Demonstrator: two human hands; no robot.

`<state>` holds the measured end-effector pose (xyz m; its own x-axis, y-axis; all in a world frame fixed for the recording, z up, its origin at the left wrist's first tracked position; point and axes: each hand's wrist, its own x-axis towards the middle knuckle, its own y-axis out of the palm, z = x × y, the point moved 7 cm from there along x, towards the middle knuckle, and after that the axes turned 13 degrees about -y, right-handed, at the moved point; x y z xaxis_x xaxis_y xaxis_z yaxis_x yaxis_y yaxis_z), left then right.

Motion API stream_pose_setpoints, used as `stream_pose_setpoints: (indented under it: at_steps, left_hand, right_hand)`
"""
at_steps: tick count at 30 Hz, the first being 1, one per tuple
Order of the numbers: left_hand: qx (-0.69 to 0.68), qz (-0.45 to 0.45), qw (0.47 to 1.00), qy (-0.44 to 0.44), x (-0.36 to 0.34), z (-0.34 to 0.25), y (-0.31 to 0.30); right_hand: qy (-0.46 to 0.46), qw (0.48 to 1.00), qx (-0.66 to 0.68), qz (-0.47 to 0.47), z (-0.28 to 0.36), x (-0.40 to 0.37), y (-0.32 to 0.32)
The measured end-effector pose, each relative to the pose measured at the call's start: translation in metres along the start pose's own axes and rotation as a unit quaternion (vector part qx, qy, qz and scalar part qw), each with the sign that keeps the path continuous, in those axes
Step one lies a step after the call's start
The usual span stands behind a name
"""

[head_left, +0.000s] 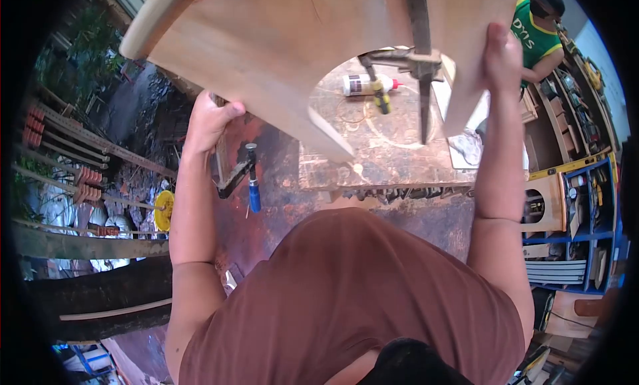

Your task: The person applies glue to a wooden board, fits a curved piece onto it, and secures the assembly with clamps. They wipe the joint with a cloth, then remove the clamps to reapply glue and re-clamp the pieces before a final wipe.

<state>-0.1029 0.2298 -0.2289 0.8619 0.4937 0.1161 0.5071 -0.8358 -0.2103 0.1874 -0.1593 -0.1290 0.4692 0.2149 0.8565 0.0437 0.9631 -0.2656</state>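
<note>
A large pale wooden panel (pixel 253 45) with a curved cutout fills the top of the view, raised over the workbench (pixel 399 165). My left hand (pixel 216 120) grips its lower left edge, thumb on the near face. Around its right side my right hand (pixel 502 57) is closed. A metal bar clamp (pixel 421 65) crosses the panel near the cutout. Through the opening a white glue bottle (pixel 359 85) with a red tip lies on the bench, beside a yellow and black clamp handle (pixel 381 98).
Left of the bench is a blue-handled clamp (pixel 254 188). A crumpled cloth (pixel 467 147) lies at the bench's right. Another person (pixel 538 45) in a green shirt stands at the upper right, near shelves (pixel 572 118). Several clamps (pixel 90 178) line the left.
</note>
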Motion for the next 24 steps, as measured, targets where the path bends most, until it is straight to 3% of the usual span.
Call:
stream_pose_setpoints:
  at_steps: [3, 4, 6, 7, 8, 10, 11, 13, 14, 16, 20, 22, 24]
  left_hand:
    - [-0.010, 0.061, 0.997, -0.055, -0.003, 0.017, -0.026]
    - [-0.026, 0.058, 0.997, -0.032, -0.008, 0.025, -0.032]
    - [-0.045, 0.054, 0.997, -0.011, -0.019, 0.043, -0.036]
    - [-0.056, 0.057, 0.997, -0.006, -0.026, 0.051, -0.034]
    - [-0.067, 0.062, 0.996, -0.003, -0.031, 0.062, -0.036]
    - [-0.082, 0.096, 0.992, -0.020, -0.040, 0.093, -0.036]
    - [-0.085, 0.106, 0.990, -0.025, -0.047, 0.105, -0.036]
    - [-0.090, 0.144, 0.983, -0.076, -0.066, 0.132, -0.031]
    - [-0.103, 0.121, 0.985, -0.070, -0.074, 0.152, -0.031]
    - [-0.158, 0.134, 0.973, -0.099, -0.093, 0.165, -0.018]
    - [-0.141, 0.112, 0.973, -0.141, -0.122, 0.213, -0.005]
    - [-0.102, 0.133, 0.955, -0.243, -0.137, 0.234, 0.011]
    - [-0.115, 0.120, 0.951, -0.261, -0.149, 0.245, 0.024]
  right_hand:
    - [-0.005, 0.993, 0.025, 0.117, 0.016, 0.037, 0.022]
    - [-0.004, 0.992, 0.022, 0.121, 0.044, 0.046, 0.030]
    - [0.024, 0.971, -0.107, 0.212, 0.098, 0.052, 0.059]
    - [-0.037, 0.978, -0.033, 0.204, 0.128, 0.051, 0.080]
    - [-0.037, 0.978, -0.036, 0.205, 0.134, 0.051, 0.091]
    - [0.041, 0.950, -0.080, 0.300, 0.125, 0.044, 0.120]
    - [0.035, 0.921, -0.132, 0.366, 0.125, 0.040, 0.135]
    - [0.079, 0.911, -0.094, 0.394, 0.086, 0.018, 0.164]
    - [0.120, 0.902, -0.051, 0.412, 0.067, 0.004, 0.178]
    - [0.079, 0.854, -0.138, 0.495, 0.059, -0.017, 0.199]
    - [0.132, 0.825, -0.120, 0.536, -0.004, -0.080, 0.242]
    - [0.146, 0.812, -0.111, 0.554, -0.044, -0.112, 0.268]
    - [0.184, 0.777, -0.077, 0.598, -0.074, -0.143, 0.284]
